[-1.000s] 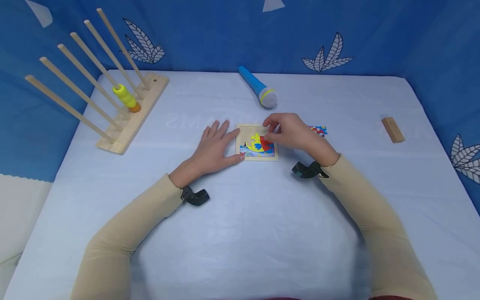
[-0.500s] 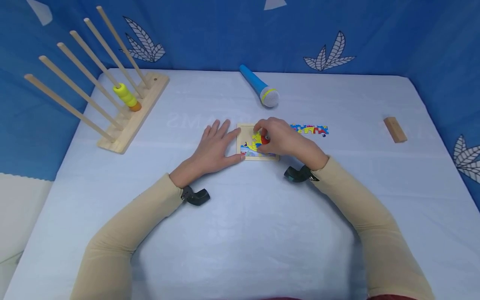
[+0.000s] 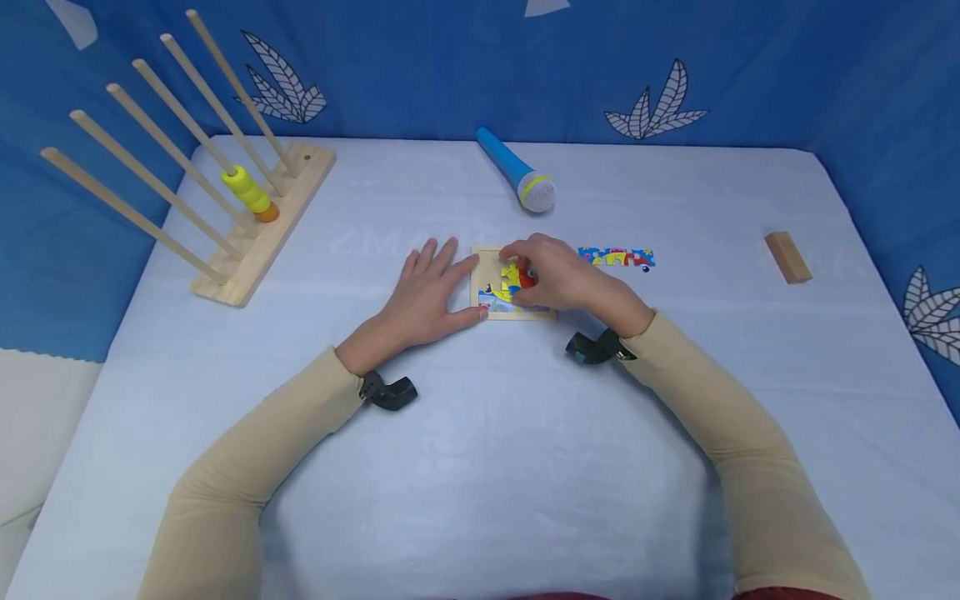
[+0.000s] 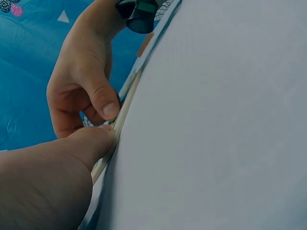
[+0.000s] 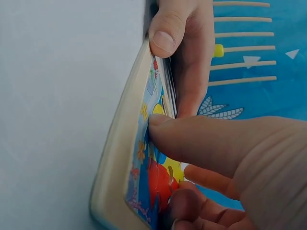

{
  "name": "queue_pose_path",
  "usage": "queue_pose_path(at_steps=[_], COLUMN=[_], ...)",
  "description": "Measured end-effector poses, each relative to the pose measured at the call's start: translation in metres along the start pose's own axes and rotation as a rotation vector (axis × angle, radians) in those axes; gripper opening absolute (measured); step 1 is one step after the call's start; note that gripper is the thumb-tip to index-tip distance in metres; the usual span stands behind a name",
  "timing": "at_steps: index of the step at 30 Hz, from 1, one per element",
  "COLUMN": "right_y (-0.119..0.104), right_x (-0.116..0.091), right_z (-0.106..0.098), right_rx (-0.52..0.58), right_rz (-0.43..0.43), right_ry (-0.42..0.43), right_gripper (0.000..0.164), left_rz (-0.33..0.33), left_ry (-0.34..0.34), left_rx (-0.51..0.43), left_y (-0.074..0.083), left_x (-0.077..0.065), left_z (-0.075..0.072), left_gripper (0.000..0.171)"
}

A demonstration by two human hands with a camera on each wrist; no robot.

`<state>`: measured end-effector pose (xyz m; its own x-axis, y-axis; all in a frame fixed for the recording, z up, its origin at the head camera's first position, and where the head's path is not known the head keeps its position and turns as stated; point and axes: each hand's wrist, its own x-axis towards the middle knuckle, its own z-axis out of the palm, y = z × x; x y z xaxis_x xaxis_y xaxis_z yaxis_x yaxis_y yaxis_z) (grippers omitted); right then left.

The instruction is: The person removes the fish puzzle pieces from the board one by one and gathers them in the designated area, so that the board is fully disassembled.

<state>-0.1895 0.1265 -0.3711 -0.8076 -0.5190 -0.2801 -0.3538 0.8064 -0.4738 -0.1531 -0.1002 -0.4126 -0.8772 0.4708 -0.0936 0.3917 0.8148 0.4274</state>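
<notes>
One square wooden tray [image 3: 487, 268] lies flat near the middle of the table [image 3: 480, 450], between the hands, and holds brightly printed puzzle pieces [image 3: 511, 273] in red, yellow and blue along its lower part and middle; the pale wood of its floor shows at the upper left. How many pieces lie in it cannot be told, since the right hand [image 3: 562, 275] covers part of them. Just right of the tray lies one strip of puzzle pieces [image 3: 618, 257]. At the table's far left stands one peg board [image 3: 285, 218] with six pegs [image 3: 135, 217]; one of them carries a short stack of yellow beads [image 3: 246, 187] above a single orange bead [image 3: 267, 214]. There is also one blue microphone [image 3: 510, 162] beyond the tray and one wooden block [image 3: 788, 257] well to the right. The left hand [image 3: 423, 300] lies palm down, fingers straight and spread, its thumb and forefinger touching the tray's left edge; it grips nothing. The right hand arches over the tray, thumb on the picture and fingers bent by the pieces' upper edge; whether it pinches a piece cannot be told.
</notes>
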Motion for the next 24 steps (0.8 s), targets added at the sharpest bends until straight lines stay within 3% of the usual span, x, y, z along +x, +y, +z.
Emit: queue_pose_path(at_steps=[10, 24], right_y=[0.0014, 0.0008], right_x=[-0.0013, -0.0041], right_z=[0.0000, 0.0016], right_rx=[0.009, 0.017], right_rz=[-0.017, -0.021], right_ry=[0.016, 0.012], right_gripper=[0.053, 0.052], left_rz=[0.002, 0.001], left_ry=[0.003, 0.002], left_rx=[0.002, -0.005], left_y=[0.0004, -0.0004], left_x=[-0.0003, -0.0003], left_z=[-0.0014, 0.0008], left_gripper=[0.082, 0.081])
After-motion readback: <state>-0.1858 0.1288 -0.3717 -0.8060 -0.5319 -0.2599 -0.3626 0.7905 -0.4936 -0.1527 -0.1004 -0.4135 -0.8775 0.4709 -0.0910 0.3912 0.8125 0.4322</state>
